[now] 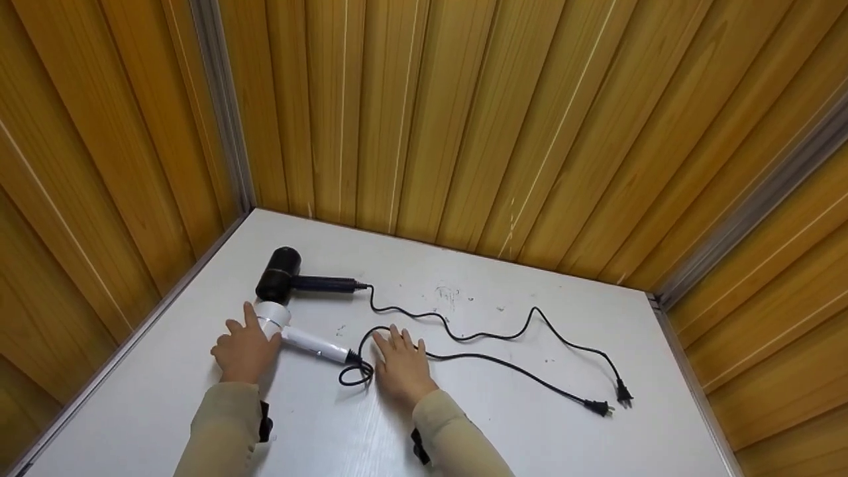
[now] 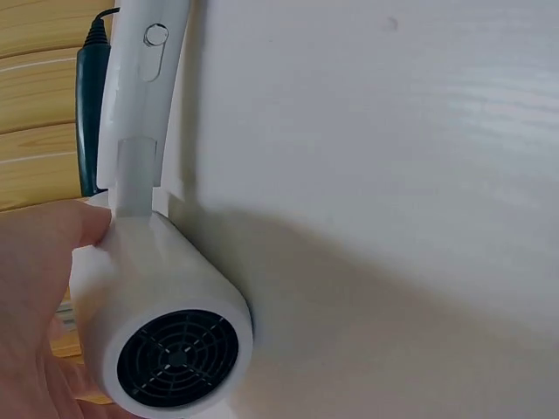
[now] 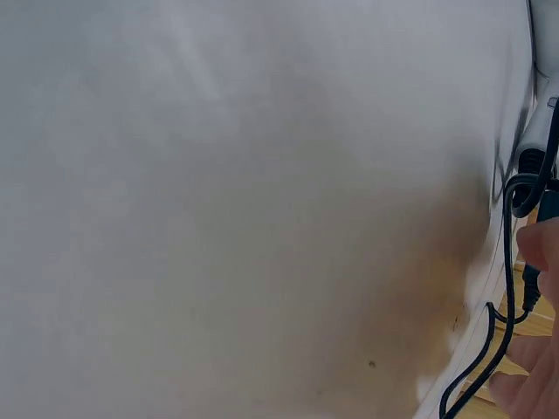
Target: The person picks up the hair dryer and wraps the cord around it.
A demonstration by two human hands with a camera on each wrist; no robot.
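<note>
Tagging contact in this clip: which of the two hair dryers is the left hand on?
The white hair dryer: the left hand holds it. The black hair dryer lies farther back, with neither hand on it.

Both arms wear plain, pale khaki long sleeves, the left sleeve (image 1: 222, 424) being nearer the left edge of the desk (image 1: 563, 444) than the right sleeve (image 1: 457, 437). Each ends in a cuff at a bare hand. A black wrist fitting protrudes beside each cuff, left fitting (image 1: 265, 422) and right fitting (image 1: 419, 446), finer detail unreadable.
</note>
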